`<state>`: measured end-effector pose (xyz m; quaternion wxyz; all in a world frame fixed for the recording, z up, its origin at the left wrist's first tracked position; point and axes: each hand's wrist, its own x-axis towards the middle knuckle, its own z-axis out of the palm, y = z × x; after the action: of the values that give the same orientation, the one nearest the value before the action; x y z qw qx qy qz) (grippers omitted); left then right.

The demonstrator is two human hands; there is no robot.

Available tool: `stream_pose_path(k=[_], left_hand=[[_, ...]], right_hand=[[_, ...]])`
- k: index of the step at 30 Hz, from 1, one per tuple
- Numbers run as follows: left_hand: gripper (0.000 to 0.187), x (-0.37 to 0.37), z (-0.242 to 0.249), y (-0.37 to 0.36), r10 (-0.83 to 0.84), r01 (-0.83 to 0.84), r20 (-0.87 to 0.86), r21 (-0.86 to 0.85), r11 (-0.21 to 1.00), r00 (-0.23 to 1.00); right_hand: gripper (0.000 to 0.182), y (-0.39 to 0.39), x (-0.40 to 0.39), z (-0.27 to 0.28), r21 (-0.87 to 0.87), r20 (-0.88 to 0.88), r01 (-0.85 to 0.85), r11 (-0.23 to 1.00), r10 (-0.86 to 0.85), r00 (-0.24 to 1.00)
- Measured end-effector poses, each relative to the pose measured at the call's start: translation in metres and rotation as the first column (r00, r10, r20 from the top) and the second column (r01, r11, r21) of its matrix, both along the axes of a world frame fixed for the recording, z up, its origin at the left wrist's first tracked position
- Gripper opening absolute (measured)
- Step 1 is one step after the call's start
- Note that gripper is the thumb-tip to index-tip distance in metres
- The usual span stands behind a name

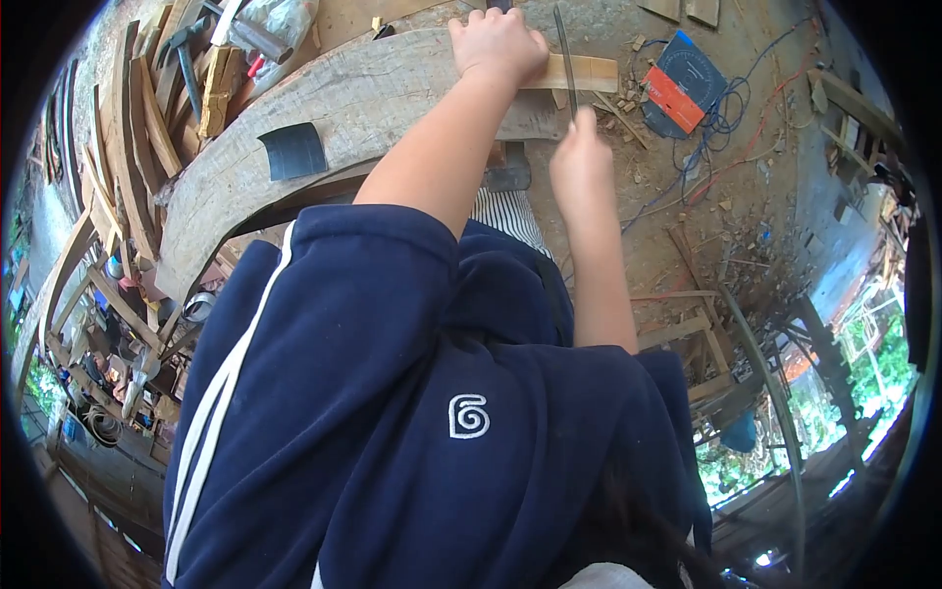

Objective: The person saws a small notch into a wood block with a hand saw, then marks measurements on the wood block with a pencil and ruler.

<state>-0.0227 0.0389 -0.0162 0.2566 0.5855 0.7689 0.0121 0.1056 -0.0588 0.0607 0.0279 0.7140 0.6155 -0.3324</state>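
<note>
Stretched out over a wide curved workbench plank [392, 88], my left hand [498, 47] is closed over a pale strip of wood [594, 74], pressing it down near the plank's right end. The strip sticks out to the right of my knuckles. My right hand [584, 157] is a fist around the lower end of a long, narrow, saw-like blade [565, 59]. The blade stands nearly edge-on to me and crosses the strip just right of my left hand. My fist hides its handle.
A dark curved sheet [292, 151] lies on the plank. To the left are a hammer [183, 61], a plastic bag [285, 25] and stacked boards [137, 128]. On the chip-strewn floor at right lie a blue-and-red disc packet [684, 86] and tangled cable [724, 113].
</note>
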Motion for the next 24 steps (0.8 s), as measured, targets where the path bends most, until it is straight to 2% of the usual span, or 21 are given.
stream_pose_path(k=[2, 6, 8, 11, 16, 18, 19, 22, 24], left_hand=[[0.037, 0.001, 0.003, 0.0, 0.0, 0.001, 0.002, -0.003, 1.0, 1.0], [0.037, 0.001, -0.001, -0.001, 0.003, -0.003, -0.011, 0.016, 1.0, 1.0], [0.037, 0.002, -0.001, -0.001, 0.001, -0.001, -0.001, 0.013, 1.0, 1.0], [0.036, 0.001, 0.001, -0.001, 0.003, -0.003, 0.0, -0.006, 1.0, 1.0], [0.037, 0.002, -0.001, -0.001, 0.025, -0.026, 0.016, 0.021, 0.999, 1.0], [0.038, 0.0, 0.001, -0.002, -0.006, 0.006, 0.0, 0.014, 1.0, 1.0], [0.038, 0.0, -0.002, -0.004, -0.005, 0.005, -0.001, 0.008, 1.0, 1.0], [0.038, 0.002, -0.007, -0.002, 0.006, -0.006, -0.001, 0.036, 0.999, 1.0], [0.038, 0.001, -0.003, -0.002, 0.01, -0.011, 0.026, 0.014, 1.0, 1.0]], right_hand=[[0.018, -0.028, 0.01, 0.008, -0.088, 0.038, 0.093, 0.992, -0.09, 0.995], [0.018, -0.037, 0.009, 0.01, -0.13, 0.064, 0.102, 0.986, -0.095, 0.993], [0.016, -0.009, 0.001, -0.006, -0.014, 0.04, 0.021, 1.0, -0.02, 0.999], [0.013, 0.03, -0.003, -0.025, 0.048, 0.06, -0.031, 0.998, 0.028, 0.998], [0.013, -0.027, 0.015, 0.009, -0.006, 0.045, -0.011, 1.0, 0.011, 0.999], [0.012, -0.045, 0.018, 0.025, -0.093, 0.038, 0.096, 0.991, -0.093, 0.995], [0.012, -0.042, 0.018, 0.024, -0.098, 0.037, 0.095, 0.991, -0.092, 0.995], [0.012, -0.003, 0.012, 0.0, -0.048, 0.028, 0.03, 0.998, -0.029, 0.999], [0.012, 0.025, 0.003, -0.026, 0.113, 0.038, -0.033, 0.993, 0.029, 0.999]])
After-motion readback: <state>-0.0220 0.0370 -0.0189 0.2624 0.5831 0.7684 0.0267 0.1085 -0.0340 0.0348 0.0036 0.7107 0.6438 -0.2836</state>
